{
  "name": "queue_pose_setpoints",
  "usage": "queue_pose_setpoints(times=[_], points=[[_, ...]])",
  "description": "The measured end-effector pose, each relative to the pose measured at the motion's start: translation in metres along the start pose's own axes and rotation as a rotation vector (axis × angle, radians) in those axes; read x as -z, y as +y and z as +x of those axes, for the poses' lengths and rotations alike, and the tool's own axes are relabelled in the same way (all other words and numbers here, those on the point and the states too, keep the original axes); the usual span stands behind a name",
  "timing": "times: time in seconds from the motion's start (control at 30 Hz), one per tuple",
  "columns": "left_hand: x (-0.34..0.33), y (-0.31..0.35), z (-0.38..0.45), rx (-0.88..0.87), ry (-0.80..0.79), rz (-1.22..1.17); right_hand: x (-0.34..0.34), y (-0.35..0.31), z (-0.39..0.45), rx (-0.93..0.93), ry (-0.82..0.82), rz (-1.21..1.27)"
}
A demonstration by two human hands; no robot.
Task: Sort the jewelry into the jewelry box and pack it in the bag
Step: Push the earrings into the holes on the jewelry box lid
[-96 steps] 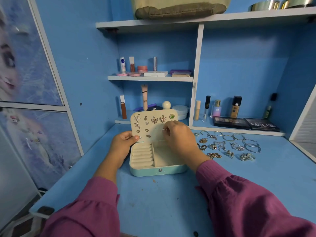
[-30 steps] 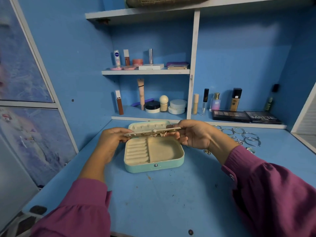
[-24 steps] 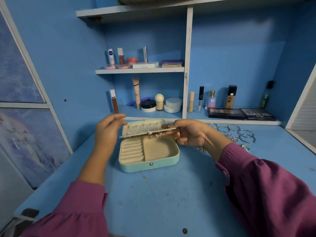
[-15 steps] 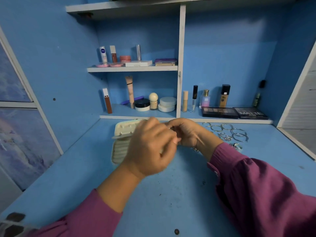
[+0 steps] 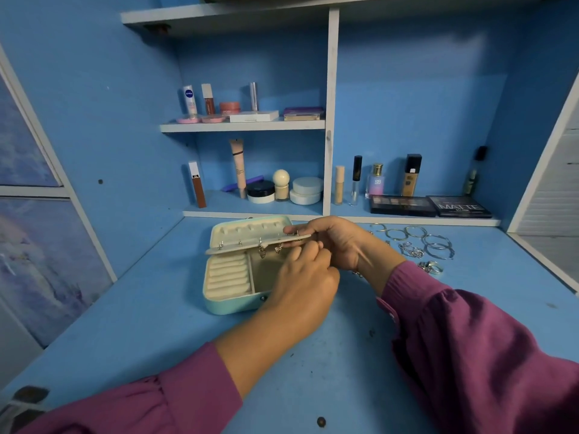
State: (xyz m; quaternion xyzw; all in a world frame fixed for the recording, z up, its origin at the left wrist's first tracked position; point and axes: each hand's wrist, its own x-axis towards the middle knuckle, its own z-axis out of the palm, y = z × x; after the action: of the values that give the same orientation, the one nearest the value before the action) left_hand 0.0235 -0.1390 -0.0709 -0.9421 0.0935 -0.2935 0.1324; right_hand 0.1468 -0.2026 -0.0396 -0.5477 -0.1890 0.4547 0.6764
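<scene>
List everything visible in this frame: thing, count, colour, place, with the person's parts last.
jewelry box: one, mint green, cream inside, open on the desk.
earring panel: one, cream, tilted over the box, earrings hanging beneath.
loose jewelry: many silver bangles, rings and chains, on the desk to the right.
desk: one, blue.
cosmetics: many bottles, tubes and jars on the shelves.
palettes: two, black, on the lower right shelf.
sleeves: two, magenta.
left hand: fingers pinched under the panel's right end.
right hand: holds the panel's right end.

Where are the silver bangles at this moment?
In the head view, the silver bangles lie on the blue desk, right of the right hand, before the eyeshadow palettes.
</scene>
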Motion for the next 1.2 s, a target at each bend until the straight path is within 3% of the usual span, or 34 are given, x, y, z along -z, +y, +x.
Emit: queue_pose_setpoints(times=[0.23, 0.43, 0.57, 0.7, 0.77, 1.03, 1.2], points=[[0.003, 0.0, 0.0, 0.015, 0.04, -0.01, 0.002, 0.002, 0.004, 0.012, 0.013, -0.039], [0.032, -0.009, -0.002, 0.045, 0.265, -0.142, 0.006, 0.005, 0.008, -0.008, -0.005, -0.03], [0.06, -0.037, 0.009, 0.247, 0.32, -0.403, 0.009, 0.003, -0.002, -0.002, -0.035, -0.086], [0.063, -0.083, 0.024, 0.68, 0.199, -0.788, 0.005, 0.002, -0.005, -0.025, -0.087, -0.039], [0.056, -0.099, 0.027, 0.787, 0.089, -0.879, 0.003, 0.003, -0.007, -0.033, -0.074, -0.045], [0.036, -0.109, 0.024, 0.765, -0.263, -0.904, 0.001, 0.004, -0.008, -0.022, -0.057, -0.037], [0.033, -0.11, 0.027, 0.72, -0.344, -0.839, 0.001, 0.004, -0.008, -0.023, -0.052, -0.037]])
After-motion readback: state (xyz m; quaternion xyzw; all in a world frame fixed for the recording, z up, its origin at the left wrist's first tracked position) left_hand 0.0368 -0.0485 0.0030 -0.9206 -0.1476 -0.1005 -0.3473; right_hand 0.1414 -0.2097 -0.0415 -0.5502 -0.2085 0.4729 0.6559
